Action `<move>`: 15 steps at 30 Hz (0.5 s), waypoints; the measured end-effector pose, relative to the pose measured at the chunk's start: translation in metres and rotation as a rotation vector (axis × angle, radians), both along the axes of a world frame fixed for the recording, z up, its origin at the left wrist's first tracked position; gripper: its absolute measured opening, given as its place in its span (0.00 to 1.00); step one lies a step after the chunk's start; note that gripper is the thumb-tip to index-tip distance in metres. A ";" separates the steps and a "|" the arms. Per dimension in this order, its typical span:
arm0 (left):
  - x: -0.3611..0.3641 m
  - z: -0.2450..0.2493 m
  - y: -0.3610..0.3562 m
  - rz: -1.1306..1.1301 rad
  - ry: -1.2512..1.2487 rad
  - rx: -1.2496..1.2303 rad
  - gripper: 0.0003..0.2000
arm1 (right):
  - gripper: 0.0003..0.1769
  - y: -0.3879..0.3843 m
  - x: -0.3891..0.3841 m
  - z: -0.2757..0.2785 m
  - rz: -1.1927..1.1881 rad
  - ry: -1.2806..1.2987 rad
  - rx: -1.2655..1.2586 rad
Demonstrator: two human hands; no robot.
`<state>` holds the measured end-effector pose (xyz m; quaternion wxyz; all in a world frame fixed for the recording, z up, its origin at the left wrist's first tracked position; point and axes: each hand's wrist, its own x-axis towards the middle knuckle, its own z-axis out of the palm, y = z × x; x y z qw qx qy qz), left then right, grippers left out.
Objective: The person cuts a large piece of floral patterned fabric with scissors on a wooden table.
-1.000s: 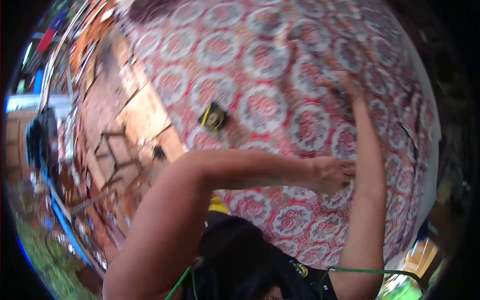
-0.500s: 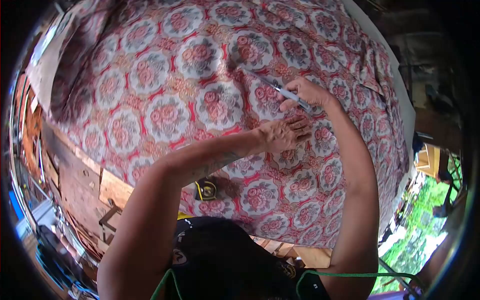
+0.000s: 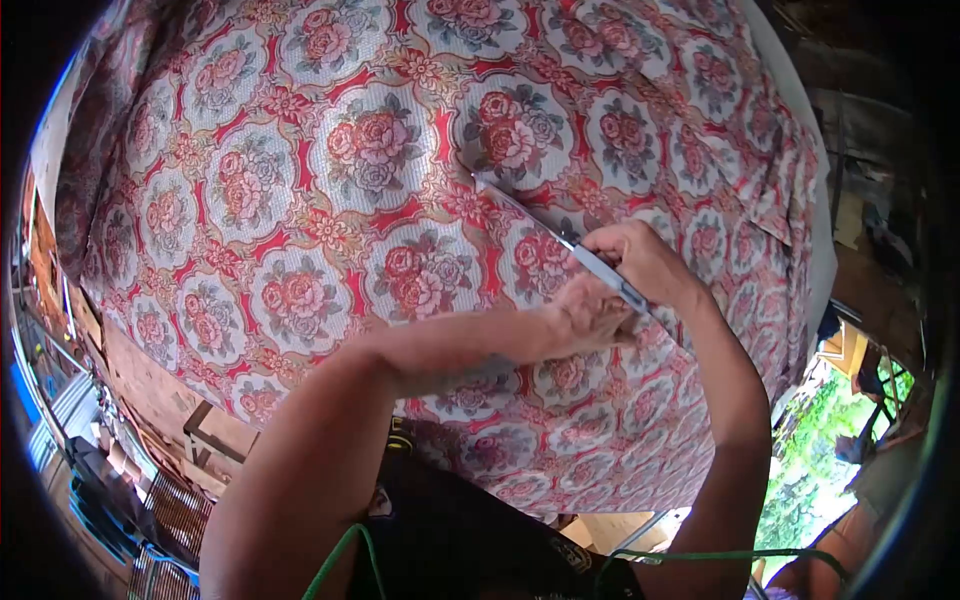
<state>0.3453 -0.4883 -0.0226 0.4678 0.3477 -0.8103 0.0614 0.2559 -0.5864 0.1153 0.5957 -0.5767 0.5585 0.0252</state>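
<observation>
Clamping a slim metal blade (image 3: 530,215), right hand (image 3: 640,262) sits just above left hand (image 3: 590,315), whose blurred fingers rest on floral fabric (image 3: 300,200), hold unclear; blade axis runs up-left from the grip.

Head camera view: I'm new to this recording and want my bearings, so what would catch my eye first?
The red and pink floral cloth fills nearly the whole frame, draped over whatever lies beneath it. Right of centre, the right hand grips a slim pale tool laid slantwise on the cloth, its tip pointing up and left. The left hand, blurred, sits close beside the right hand, over the cloth.
</observation>
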 end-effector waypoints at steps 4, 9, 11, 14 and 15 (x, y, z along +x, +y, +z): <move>0.008 0.017 -0.006 -0.675 -0.678 0.514 0.30 | 0.28 -0.010 0.007 -0.008 0.082 -0.116 0.063; 0.007 0.009 -0.002 -0.559 -0.495 0.251 0.22 | 0.30 -0.020 0.009 -0.014 0.141 -0.200 0.064; 0.002 0.002 0.009 -0.528 -0.532 0.321 0.31 | 0.30 -0.016 0.008 -0.019 0.109 -0.224 0.061; -0.002 -0.016 0.019 -0.427 -0.618 0.056 0.32 | 0.29 -0.014 0.012 -0.019 0.068 -0.280 0.051; -0.005 -0.020 0.019 -0.418 -0.625 0.055 0.32 | 0.29 -0.013 0.013 -0.019 0.085 -0.287 0.021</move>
